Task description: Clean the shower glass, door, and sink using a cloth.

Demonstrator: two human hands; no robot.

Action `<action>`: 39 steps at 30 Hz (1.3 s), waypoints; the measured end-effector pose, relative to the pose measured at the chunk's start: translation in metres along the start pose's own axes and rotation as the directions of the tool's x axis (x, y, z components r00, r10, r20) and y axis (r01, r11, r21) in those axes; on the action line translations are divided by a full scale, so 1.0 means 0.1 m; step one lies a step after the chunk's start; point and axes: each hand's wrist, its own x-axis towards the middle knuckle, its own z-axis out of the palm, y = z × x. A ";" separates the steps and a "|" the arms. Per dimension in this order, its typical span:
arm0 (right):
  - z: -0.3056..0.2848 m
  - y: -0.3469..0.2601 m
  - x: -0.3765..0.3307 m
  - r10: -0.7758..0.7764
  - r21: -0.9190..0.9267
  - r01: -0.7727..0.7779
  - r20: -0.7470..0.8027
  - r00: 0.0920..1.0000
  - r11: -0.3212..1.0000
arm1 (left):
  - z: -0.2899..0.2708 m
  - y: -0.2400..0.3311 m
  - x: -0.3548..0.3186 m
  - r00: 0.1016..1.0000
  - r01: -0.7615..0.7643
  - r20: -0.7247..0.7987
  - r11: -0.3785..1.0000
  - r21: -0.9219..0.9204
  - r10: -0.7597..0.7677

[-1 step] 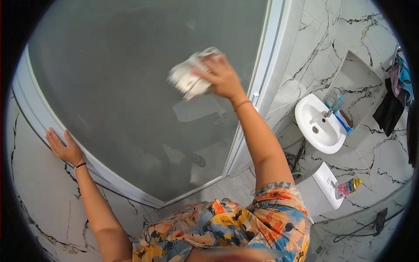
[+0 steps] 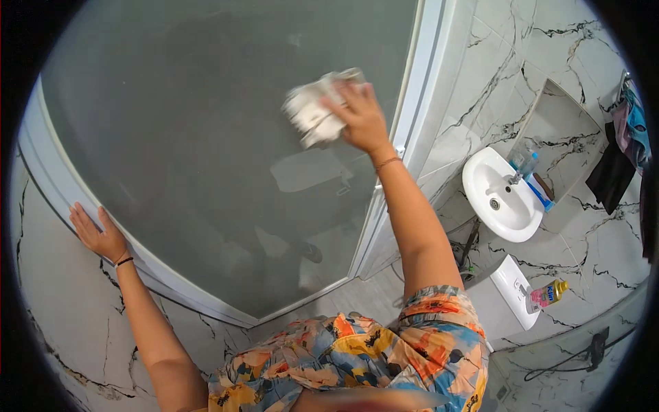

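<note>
Both hands are in view: we find the right hand (image 2: 364, 122) spread over a white cloth (image 2: 309, 118), fingers extended, the cloth lying between palm and grey pane (image 2: 199, 137), right of the pane's middle; whether any finger pinches its folds, we cannot tell. We note the left hand (image 2: 101, 237) open, laid against the white frame (image 2: 51, 154), grasping nothing. We judge slippage the chief hazard: the cloth is loosely bunched, so a fold could slide from beneath the palm. We further judge that the bracelet (image 2: 388, 163) could catch the small white fitting (image 2: 399, 151), since the two are close. Should the pane be unsecured, leaning pressure could shift it. We count two hands, one cloth, one pane, one such fitting, one bracelet, one dark wristband (image 2: 125, 261), one washbasin (image 2: 484, 196), one clear bottle (image 2: 528, 165) and one pink bottle (image 2: 546, 295). Hanging garments (image 2: 607, 175) overlap too much to count.
</note>
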 end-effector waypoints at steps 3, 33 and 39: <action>0.01 0.53 -0.47 0.335 -0.126 -0.351 -0.132 0.933 0.928 | 0.03 -0.01 -0.03 1.000 -0.010 0.020 1.000 0.021 0.010; -0.13 0.33 -1.56 0.298 0.528 -0.387 0.248 0.922 0.757 | -0.25 4.29 -1.50 0.665 0.478 0.689 0.545 -0.689 0.289; -0.51 -0.04 -1.49 0.228 0.704 -0.377 0.302 0.926 0.601 | -0.07 4.91 -1.65 0.518 0.855 0.855 -0.007 -0.518 0.032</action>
